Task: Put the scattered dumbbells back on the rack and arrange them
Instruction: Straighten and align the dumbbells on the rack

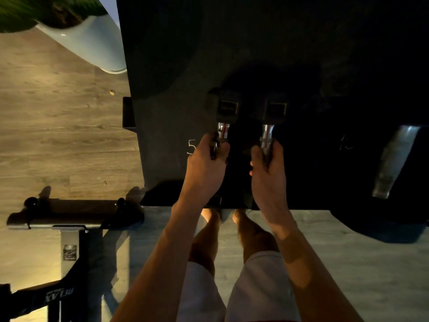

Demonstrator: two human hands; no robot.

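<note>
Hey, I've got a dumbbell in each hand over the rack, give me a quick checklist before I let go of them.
1. Left hand wrapped round the left dumbbell handle: ok.
2. Right hand wrapped round the right dumbbell handle: ok.
3. Both dumbbells parallel, side by side: ok.
4. Heads seated on the rack shelf: cannot tell, too dark.
5. Slot matches the weight: a white "5" is marked by the left hand; the dumbbell labels are unreadable: cannot tell.
6. Neighbouring dumbbell at right clear of yours: ok.
</note>
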